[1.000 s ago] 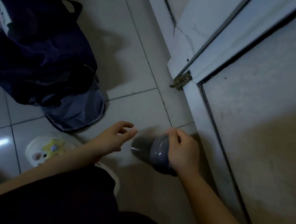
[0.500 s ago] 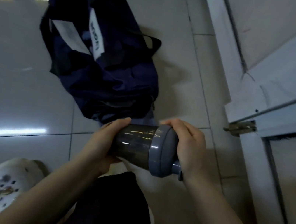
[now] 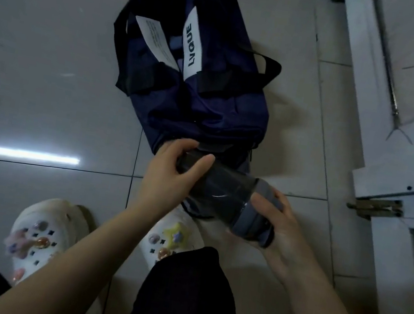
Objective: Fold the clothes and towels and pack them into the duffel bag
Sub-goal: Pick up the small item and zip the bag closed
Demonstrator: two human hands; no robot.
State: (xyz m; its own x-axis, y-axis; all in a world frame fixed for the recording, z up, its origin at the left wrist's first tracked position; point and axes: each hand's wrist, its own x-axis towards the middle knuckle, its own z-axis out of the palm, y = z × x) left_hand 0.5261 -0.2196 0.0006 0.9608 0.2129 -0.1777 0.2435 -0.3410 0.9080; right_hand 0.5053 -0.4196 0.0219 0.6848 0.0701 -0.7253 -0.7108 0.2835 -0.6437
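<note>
Person crouched over the tiled floor [image 3: 45, 109]. Navy duffel bag [image 3: 199, 96] lay on it, near end at their feet. Left hand [image 3: 170, 178] was curled round the dark shaker bottle [image 3: 222, 189] at its base end; right hand [image 3: 278, 230] wrapped the grey lid [image 3: 252, 221]. Bottle lay sideways, base touching the bag's near end. White clogs [image 3: 36, 235] just below. Door frame [image 3: 393, 170] along the floor's right edge.

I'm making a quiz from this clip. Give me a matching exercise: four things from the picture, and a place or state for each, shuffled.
1. duffel bag
2. bottle
3. left hand
4. right hand

A. grips the grey lid end
B. lies on the tiled floor
C. held sideways in both hands
D. wraps the dark clear body

Pairs: 1-B, 2-C, 3-D, 4-A
</note>
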